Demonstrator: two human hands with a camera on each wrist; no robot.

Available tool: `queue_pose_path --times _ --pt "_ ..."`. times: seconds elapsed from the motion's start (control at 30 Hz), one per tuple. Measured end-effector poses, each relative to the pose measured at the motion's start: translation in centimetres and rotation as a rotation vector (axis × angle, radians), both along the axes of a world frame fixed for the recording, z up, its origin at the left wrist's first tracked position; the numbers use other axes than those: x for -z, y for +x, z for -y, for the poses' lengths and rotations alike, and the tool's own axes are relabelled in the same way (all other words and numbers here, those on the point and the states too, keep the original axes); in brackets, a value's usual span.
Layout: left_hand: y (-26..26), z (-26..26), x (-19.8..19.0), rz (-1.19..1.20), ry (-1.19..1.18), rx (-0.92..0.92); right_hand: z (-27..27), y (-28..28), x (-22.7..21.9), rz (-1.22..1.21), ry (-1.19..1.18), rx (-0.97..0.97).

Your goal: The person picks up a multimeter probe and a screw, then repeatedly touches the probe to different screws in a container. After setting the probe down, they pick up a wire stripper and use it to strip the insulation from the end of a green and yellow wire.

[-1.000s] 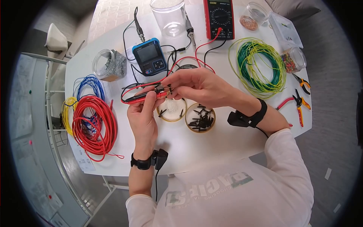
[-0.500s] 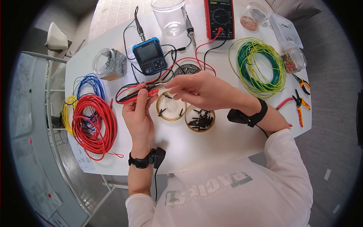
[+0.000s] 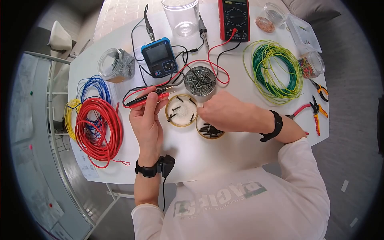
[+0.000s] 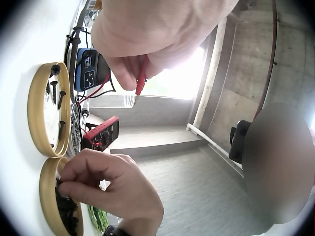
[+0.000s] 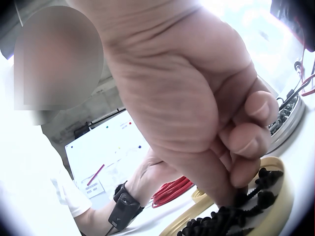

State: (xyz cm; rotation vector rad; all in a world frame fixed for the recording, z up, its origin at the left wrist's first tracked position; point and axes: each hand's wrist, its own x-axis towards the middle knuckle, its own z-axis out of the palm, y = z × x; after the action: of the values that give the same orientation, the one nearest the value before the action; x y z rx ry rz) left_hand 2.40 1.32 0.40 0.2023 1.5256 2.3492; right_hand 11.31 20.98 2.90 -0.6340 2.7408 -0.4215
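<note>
In the head view my left hand grips a red test probe and a black test probe side by side, their metal tips pointing right. My right hand reaches down into the right-hand round lid, thumb and fingertips pinched together on a black screw among the heap there. The wrist and knuckles cover part of that lid from above. Beside it, the left-hand round lid has several loose black screws spread over its white base.
Behind the lids stands a tin of silver screws. Probe leads run to a red multimeter; a blue-framed tester sits left of it. Red wire and green wire coils flank the hands. Pliers lie at right.
My right hand has left the probe tips and moved down and right into the right-hand lid. The left hand, with both probes, shifted slightly left. More of the left-hand lid and the tin now shows.
</note>
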Motion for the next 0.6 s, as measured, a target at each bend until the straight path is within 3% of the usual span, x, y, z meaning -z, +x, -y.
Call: queue_pose_path --times 0.17,0.27,0.33,0.37,0.43,0.5,0.57,0.6 --pt "0.0 0.0 -0.1 0.004 0.004 0.004 0.2 -0.1 0.2 0.021 -0.01 -0.028" --pt "0.0 0.0 0.0 0.006 0.008 0.001 -0.1 -0.4 -0.2 -0.008 -0.16 0.031" --pt "0.1 -0.1 -0.1 0.012 0.003 -0.005 -0.8 -1.0 -0.4 0.071 -0.389 0.067" --pt "0.1 0.0 -0.1 0.01 0.003 -0.005 -0.9 -1.3 -0.5 0.069 -0.389 0.068" --pt "0.1 0.0 -0.1 0.016 0.007 0.003 -1.2 -1.7 -0.8 0.127 -0.614 0.196" --pt "0.1 0.0 0.2 0.022 0.008 0.003 -1.5 -2.1 -0.6 0.126 -0.633 0.186" --pt "0.2 0.0 0.1 0.027 0.008 0.005 -1.2 -2.5 -0.5 0.335 -0.929 0.375" --pt "0.3 0.0 0.0 0.023 0.007 0.028 -1.1 -2.7 -0.4 0.334 -0.931 0.377"
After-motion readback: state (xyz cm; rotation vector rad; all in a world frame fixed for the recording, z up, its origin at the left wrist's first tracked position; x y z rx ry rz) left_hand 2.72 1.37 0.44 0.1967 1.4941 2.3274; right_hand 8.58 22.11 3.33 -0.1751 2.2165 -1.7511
